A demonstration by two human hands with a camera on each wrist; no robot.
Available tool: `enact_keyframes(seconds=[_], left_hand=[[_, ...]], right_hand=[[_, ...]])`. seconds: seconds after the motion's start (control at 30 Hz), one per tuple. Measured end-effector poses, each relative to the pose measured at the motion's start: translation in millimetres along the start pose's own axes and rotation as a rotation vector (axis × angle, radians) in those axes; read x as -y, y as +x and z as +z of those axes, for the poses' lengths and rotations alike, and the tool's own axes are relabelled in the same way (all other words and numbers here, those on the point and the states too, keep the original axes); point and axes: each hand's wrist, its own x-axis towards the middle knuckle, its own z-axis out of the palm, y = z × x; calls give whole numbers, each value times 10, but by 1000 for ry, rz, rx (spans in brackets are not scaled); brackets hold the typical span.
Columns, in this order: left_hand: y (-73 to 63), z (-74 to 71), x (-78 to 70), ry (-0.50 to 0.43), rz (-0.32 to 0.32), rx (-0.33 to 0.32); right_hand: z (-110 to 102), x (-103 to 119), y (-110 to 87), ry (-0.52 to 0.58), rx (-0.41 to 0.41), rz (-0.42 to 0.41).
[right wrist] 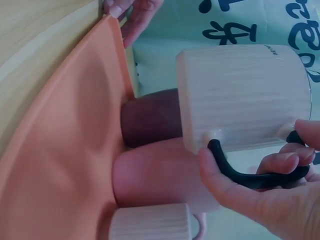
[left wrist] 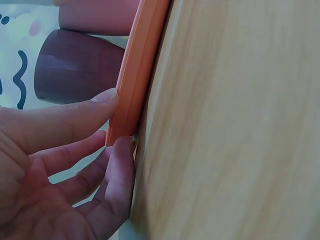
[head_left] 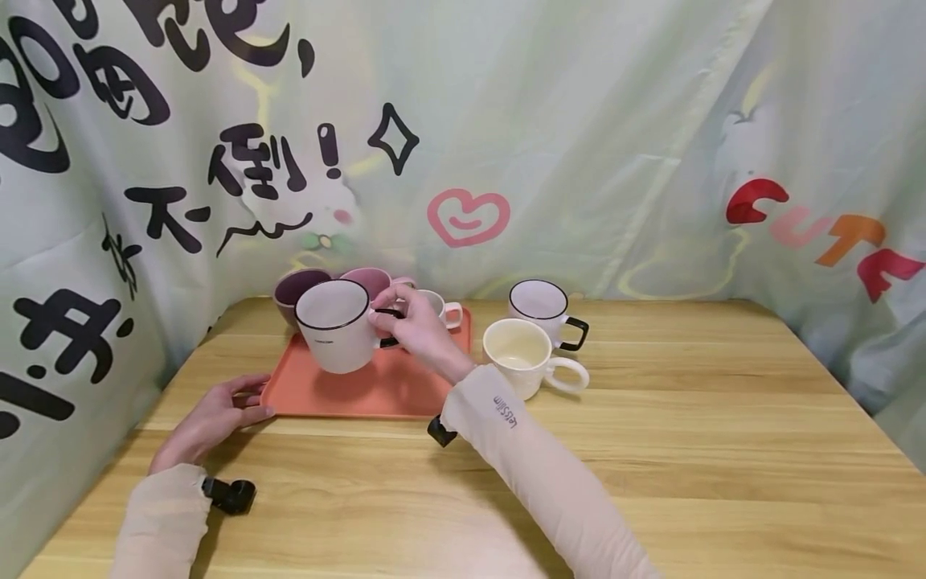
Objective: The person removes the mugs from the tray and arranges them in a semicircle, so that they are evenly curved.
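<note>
A white mug point(head_left: 337, 338) with a black rim and black handle hangs above the orange tray point(head_left: 405, 394), held upright. My right hand point(head_left: 423, 326) grips it by the handle; in the right wrist view the fingers curl round the black handle point(right wrist: 260, 180). At the tray's front left corner, my left hand point(head_left: 220, 414) pinches the edge between thumb and fingers, as the left wrist view shows. Along the back of the tray stand a dark purple cup point(head_left: 289, 293), a pink mug point(head_left: 367, 279) and a small white mug point(head_left: 443, 308), partly hidden behind the held mug and right hand.
Right of the tray, a cream mug point(head_left: 517, 358) stands on the wooden table point(head_left: 687, 450), its handle to the right. Just behind it is another white mug point(head_left: 538, 301) with a black rim and handle. A printed cloth point(head_left: 579, 145) hangs behind the table and along its sides.
</note>
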Motion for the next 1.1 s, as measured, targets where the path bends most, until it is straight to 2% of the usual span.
enact_keyframes(seconds=[0.1, 0.23, 0.33, 0.43, 0.67, 1.1], left_hand=[[-10, 0, 4, -1, 8, 0], [-8, 2, 6, -12, 14, 10], [-30, -5, 18, -19, -10, 14], [-46, -13, 28, -23, -27, 18], [-15, 3, 12, -37, -11, 12], [11, 2, 24, -38, -4, 5]], right_hand=[[-55, 55, -8, 13, -30, 41], [-144, 119, -17, -14, -69, 13], [-205, 162, -21, -53, -74, -23], [-281, 209, -29, -65, -70, -3], [-497, 320, -49, -43, -79, 75], [-787, 429, -95, 22, -107, 53]])
